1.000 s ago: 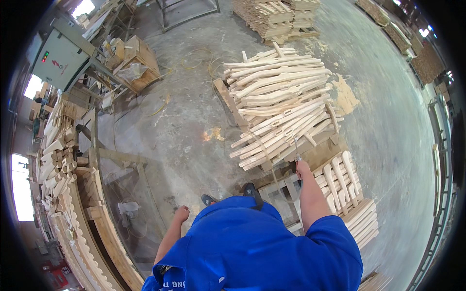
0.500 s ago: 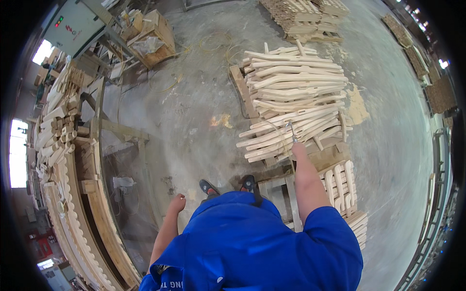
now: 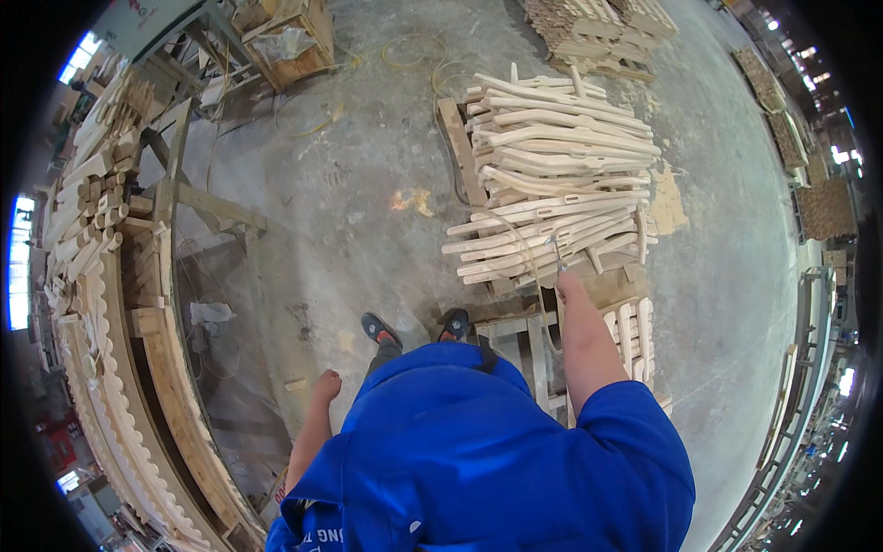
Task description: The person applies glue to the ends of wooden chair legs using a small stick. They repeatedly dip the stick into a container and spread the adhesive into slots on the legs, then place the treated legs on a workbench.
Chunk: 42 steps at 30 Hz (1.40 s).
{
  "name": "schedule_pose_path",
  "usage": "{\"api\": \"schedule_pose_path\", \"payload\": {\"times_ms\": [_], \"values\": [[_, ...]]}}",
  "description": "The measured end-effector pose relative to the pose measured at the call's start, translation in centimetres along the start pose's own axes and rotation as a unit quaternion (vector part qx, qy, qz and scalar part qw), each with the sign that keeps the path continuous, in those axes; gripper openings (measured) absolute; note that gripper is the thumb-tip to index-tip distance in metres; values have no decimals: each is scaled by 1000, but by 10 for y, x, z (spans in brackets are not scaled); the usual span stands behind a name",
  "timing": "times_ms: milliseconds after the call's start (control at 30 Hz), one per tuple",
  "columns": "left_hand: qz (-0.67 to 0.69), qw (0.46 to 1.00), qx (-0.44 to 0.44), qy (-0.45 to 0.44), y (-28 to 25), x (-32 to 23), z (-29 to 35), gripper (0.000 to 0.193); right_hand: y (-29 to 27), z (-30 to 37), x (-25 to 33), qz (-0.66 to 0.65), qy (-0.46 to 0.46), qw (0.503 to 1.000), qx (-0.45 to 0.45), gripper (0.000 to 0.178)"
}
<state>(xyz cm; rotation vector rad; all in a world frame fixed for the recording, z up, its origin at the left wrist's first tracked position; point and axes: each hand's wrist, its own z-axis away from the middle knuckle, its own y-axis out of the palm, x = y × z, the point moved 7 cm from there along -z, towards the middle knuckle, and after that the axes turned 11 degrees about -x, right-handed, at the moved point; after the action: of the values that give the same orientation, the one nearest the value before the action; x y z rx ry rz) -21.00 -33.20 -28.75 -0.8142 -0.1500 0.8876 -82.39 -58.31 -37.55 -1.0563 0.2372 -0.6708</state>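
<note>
My right hand (image 3: 567, 287) reaches forward, shut on a small metal tool (image 3: 556, 250) with a thin hose (image 3: 517, 237) curving off it. The tool's tip touches the near edge of a tall stack of curved pale wooden pieces (image 3: 556, 175) on a pallet (image 3: 455, 147). My left hand (image 3: 326, 384) hangs at my side with its fingers curled and nothing in it, above the concrete floor. My blue jacket (image 3: 478, 460) hides my lower body; both shoes (image 3: 379, 328) show below the stack.
A wooden frame (image 3: 515, 345) and a smaller bundle of wooden pieces (image 3: 630, 336) sit under my right arm. A long bench with rows of shaped wooden parts (image 3: 92, 221) runs along the left. A crate (image 3: 290, 41) and more timber stacks (image 3: 598, 23) stand far off.
My right hand stays stretched out with the tool at the stack's near edge. The view has tilted, so the stack sits lower and nearer. My left hand still hangs down.
</note>
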Motion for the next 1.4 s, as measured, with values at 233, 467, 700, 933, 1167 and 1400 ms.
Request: {"api": "schedule_pose_path", "payload": {"times_ms": [233, 467, 700, 933, 1167, 1400], "values": [[26, 999, -38, -7, -16, 1, -26, 31, 3, 29, 14, -85, 76, 993, 28, 33], [-14, 999, -2, -35, -5, 21, -14, 32, 6, 43, 22, -69, 74, 994, 31, 39], [-2, 1000, -3, -23, 1, 35, 1, 32, 18, 41, 3, -130, 156, 976, 81, 32], [-5, 1000, -6, -17, 2, 44, 1, 32, 0, 51, -22, -259, 237, 935, 52, 22], [-2, 999, -25, -27, -3, 41, -3, 31, 7, 41, -40, -200, 220, 952, 70, 26], [-8, 999, -35, -26, -9, 40, -11, 30, 19, 66, -20, -262, 251, 927, 96, 21]]}}
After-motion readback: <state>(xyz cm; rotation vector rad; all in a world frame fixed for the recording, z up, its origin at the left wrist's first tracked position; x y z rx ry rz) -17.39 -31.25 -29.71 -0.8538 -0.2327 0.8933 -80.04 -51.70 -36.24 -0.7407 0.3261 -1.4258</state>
